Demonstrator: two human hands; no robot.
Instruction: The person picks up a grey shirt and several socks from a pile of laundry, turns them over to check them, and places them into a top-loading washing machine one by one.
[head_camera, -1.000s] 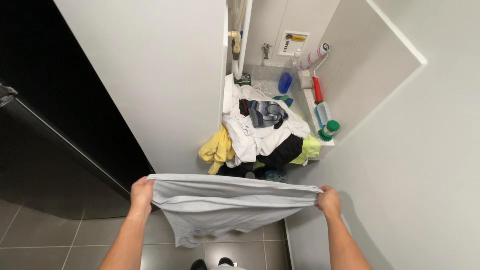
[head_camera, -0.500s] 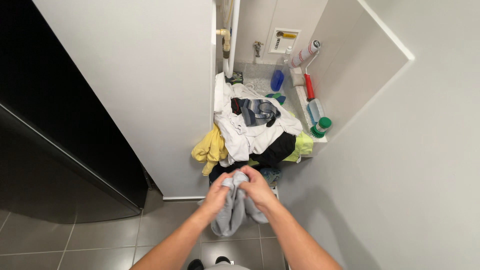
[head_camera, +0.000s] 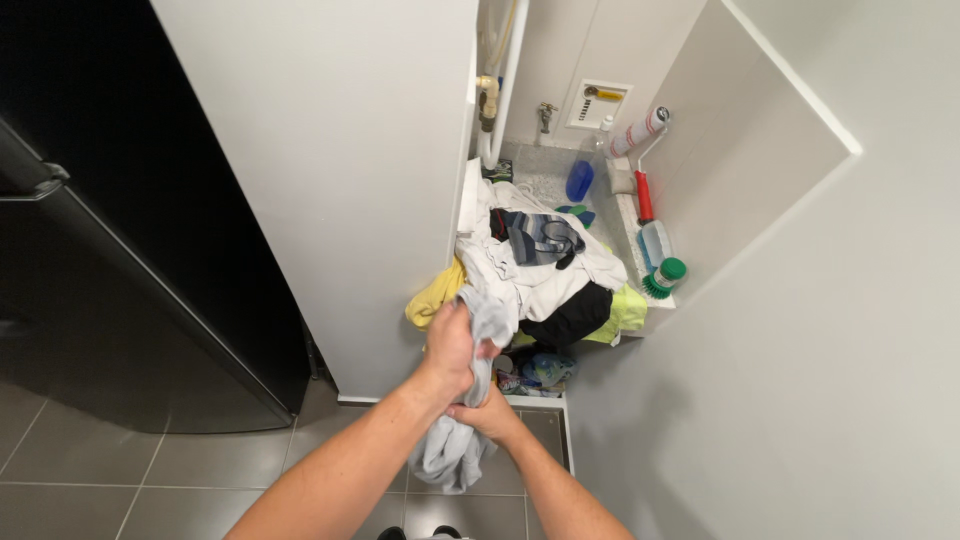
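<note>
Grey garment (head_camera: 462, 440) bunched into a rope, hanging over the grey tiled floor (head_camera: 150, 470) in front of the laundry nook. Left hand (head_camera: 452, 345) clenched around its upper part, up near the heap; right hand (head_camera: 487, 415) just below, fingers closed on the middle. Lower end dangles loose beneath both.

Just behind: pile of clothes (head_camera: 540, 275), whites, a striped piece, black and yellow-green, with 1 yellow cloth (head_camera: 435, 300) drooping off the left edge beside the white partition (head_camera: 350, 180). Further back a blue bottle (head_camera: 579, 180), a red-handled brush (head_camera: 643, 190), a green scrub brush (head_camera: 662, 277).

Risk, as I judge it: the loose end could brush the floor, or the upper hand could snag the drooping yellow cloth and drag the heap down.
</note>
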